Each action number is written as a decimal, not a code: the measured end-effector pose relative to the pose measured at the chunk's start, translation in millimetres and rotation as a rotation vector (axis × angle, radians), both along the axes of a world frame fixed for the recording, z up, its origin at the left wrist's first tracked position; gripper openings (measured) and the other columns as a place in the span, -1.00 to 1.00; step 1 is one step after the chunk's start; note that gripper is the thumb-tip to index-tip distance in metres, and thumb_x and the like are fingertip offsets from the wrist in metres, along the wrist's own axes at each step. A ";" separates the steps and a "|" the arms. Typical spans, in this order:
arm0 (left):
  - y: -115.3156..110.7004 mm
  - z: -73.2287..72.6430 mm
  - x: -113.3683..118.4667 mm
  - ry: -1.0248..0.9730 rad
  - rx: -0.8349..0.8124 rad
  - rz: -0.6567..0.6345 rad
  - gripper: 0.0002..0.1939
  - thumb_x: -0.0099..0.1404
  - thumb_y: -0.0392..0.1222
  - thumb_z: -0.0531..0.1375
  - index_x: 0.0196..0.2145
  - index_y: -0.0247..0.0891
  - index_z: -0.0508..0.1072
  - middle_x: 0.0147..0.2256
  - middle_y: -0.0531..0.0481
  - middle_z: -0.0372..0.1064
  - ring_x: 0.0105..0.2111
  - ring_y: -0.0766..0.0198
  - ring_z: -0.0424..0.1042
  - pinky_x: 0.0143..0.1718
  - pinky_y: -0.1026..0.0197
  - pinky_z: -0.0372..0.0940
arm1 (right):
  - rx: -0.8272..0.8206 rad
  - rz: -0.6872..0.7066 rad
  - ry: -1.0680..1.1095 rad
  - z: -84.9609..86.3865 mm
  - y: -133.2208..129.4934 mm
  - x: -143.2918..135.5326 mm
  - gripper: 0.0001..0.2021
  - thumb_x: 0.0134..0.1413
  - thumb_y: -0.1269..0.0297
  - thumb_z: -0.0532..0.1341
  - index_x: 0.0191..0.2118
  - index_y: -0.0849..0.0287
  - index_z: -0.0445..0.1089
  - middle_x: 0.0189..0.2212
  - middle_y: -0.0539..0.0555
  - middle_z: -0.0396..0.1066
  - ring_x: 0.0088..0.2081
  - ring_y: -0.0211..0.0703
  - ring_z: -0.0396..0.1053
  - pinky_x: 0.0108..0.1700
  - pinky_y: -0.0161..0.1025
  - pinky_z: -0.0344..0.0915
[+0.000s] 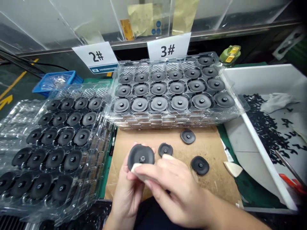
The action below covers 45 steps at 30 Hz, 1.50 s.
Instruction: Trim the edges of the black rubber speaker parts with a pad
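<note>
My left hand is closed around a black rounded disc-like part with a small raised hub, its face tilted up toward me. Pinched in my right hand is a small white pad, pressed against the near edge of that part; most of the pad is hidden by my fingers. On the brown cardboard beyond my hands lie three similar loose parts: a smaller one just past my right knuckles, another near the trays, and a third to the right.
Stacked clear trays of black parts stand behind the cardboard, under a "3#" sign. Another filled tray is at left. A white bin with small black pieces stands right, near a cream wedge.
</note>
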<state>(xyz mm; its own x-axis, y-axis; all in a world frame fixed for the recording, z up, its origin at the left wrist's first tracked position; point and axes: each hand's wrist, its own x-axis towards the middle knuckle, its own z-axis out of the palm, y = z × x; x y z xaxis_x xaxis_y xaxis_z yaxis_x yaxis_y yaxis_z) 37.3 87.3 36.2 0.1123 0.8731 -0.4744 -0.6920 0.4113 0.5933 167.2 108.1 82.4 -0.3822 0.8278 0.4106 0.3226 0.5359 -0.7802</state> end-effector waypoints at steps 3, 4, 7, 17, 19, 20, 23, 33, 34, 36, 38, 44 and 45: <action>2.5 3.3 -1.0 0.039 -0.015 -0.007 -0.57 0.04 -0.19 0.31 -0.09 -0.03 0.41 -0.26 0.05 0.47 -0.15 0.16 0.42 -0.16 0.25 0.38 | 0.000 -0.041 -0.101 1.5 4.6 -2.9 -0.75 0.15 0.45 0.02 -0.08 0.28 0.32 -0.28 0.08 0.45 -0.29 -0.20 0.36 -0.22 -0.19 0.27; 3.5 4.9 -0.2 0.026 -0.028 -0.014 -0.59 0.01 -0.16 0.33 -0.13 -0.05 0.45 -0.31 0.06 0.48 -0.17 0.18 0.43 -0.21 0.30 0.39 | 0.031 -0.080 -0.104 2.0 5.5 -3.1 -0.74 0.16 0.44 0.01 -0.07 0.31 0.31 -0.25 0.11 0.44 -0.27 -0.17 0.35 -0.22 -0.18 0.26; 6.4 8.1 -0.8 -0.043 -0.051 -0.037 -0.62 0.02 -0.13 0.32 -0.14 -0.04 0.46 -0.27 0.06 0.48 -0.13 0.19 0.41 -0.20 0.36 0.37 | 0.079 -0.054 -0.045 -0.3 2.7 3.0 -0.72 0.14 0.46 0.01 -0.05 0.36 0.30 -0.31 0.13 0.44 -0.28 -0.17 0.35 -0.20 -0.19 0.26; 6.0 11.0 -0.6 -0.035 -0.027 0.006 -0.46 0.08 -0.14 0.27 0.04 0.10 0.29 -0.04 0.04 0.37 -0.05 0.18 0.36 -0.13 0.33 0.36 | -0.130 -0.251 -0.002 -5.1 -10.9 40.2 -0.72 0.10 0.47 0.10 -0.06 0.12 0.31 -0.19 0.01 0.43 -0.24 -0.24 0.37 -0.20 -0.30 0.27; 6.0 11.8 2.0 -0.028 -0.017 0.013 -0.44 0.09 -0.19 0.27 0.05 0.08 0.27 -0.04 0.03 0.37 -0.05 0.18 0.36 -0.15 0.37 0.36 | -0.060 -0.094 0.023 -5.4 -9.5 34.5 -0.69 0.08 0.50 0.09 -0.04 0.16 0.31 -0.30 0.01 0.45 -0.35 -0.25 0.36 -0.26 -0.28 0.28; 6.4 11.1 2.0 -0.021 -0.005 0.020 -0.43 0.09 -0.21 0.27 0.06 0.07 0.26 -0.03 0.02 0.37 -0.05 0.17 0.36 -0.15 0.36 0.36 | -0.063 -0.050 0.028 -8.8 -8.6 33.3 -0.70 0.08 0.49 0.08 -0.05 0.17 0.32 -0.34 0.01 0.45 -0.37 -0.25 0.36 -0.26 -0.27 0.29; 8.1 6.2 -1.4 -0.015 0.040 0.054 -0.42 0.10 -0.25 0.27 0.07 0.02 0.25 0.01 -0.02 0.33 -0.03 0.10 0.35 -0.10 0.28 0.35 | -0.242 -0.193 0.045 -30.5 -9.8 37.6 -0.77 0.12 0.42 0.07 -0.13 0.11 0.37 -0.27 -0.01 0.45 -0.26 -0.23 0.38 -0.18 -0.27 0.29; 7.9 1.8 -3.2 -0.069 -0.011 0.069 -0.45 0.18 -0.42 0.15 0.08 0.01 0.24 0.02 0.00 0.32 -0.02 0.13 0.34 -0.10 0.28 0.34 | -0.618 -0.386 0.077 -72.1 -35.5 40.5 -0.76 0.13 0.26 0.09 -0.10 0.12 0.38 -0.11 0.08 0.42 -0.08 -0.06 0.36 -0.07 -0.13 0.31; 6.9 2.0 -1.2 -0.054 -0.003 0.065 -0.46 0.17 -0.40 0.18 0.07 0.00 0.26 0.01 0.01 0.33 -0.03 0.14 0.35 -0.10 0.27 0.34 | -0.561 -0.406 0.084 -61.7 -31.6 38.6 -0.76 0.13 0.27 0.09 -0.08 0.09 0.36 -0.10 0.06 0.41 -0.08 -0.09 0.35 -0.06 -0.15 0.30; 3.6 2.2 2.9 -0.032 0.012 0.047 -0.50 0.15 -0.33 0.22 0.03 0.00 0.30 -0.03 0.02 0.37 -0.05 0.18 0.36 -0.11 0.31 0.34 | -0.360 -0.397 0.086 -37.4 -23.2 32.3 -0.74 0.13 0.32 0.11 -0.05 0.05 0.32 -0.11 0.02 0.40 -0.11 -0.16 0.35 -0.08 -0.20 0.28; -0.2 2.0 5.1 -0.056 -0.010 -0.026 -0.54 0.12 -0.23 0.26 0.00 0.00 0.35 -0.08 0.05 0.40 -0.07 0.23 0.37 -0.11 0.35 0.32 | -0.125 -0.317 0.078 -16.9 -17.0 23.3 -0.71 0.12 0.39 0.09 -0.02 0.10 0.30 -0.15 0.03 0.42 -0.20 -0.18 0.35 -0.12 -0.20 0.27; -4.6 -0.2 -2.1 -0.070 -0.088 -0.105 -0.58 0.13 -0.22 0.25 -0.04 0.07 0.37 -0.13 0.11 0.44 -0.09 0.24 0.39 -0.07 0.27 0.32 | -0.044 -0.025 -0.031 -4.5 -6.2 1.0 -0.77 0.11 0.50 0.03 -0.13 0.29 0.34 -0.34 0.06 0.44 -0.32 -0.22 0.34 -0.21 -0.20 0.21; -4.7 -0.7 -2.9 -0.071 -0.100 -0.119 -0.59 0.14 -0.23 0.24 -0.05 0.05 0.38 -0.13 0.11 0.44 -0.08 0.26 0.39 -0.10 0.32 0.33 | -0.056 -0.079 -0.056 -5.0 -3.7 -1.5 -0.77 0.13 0.49 0.02 -0.13 0.29 0.34 -0.33 0.07 0.44 -0.31 -0.21 0.34 -0.22 -0.20 0.19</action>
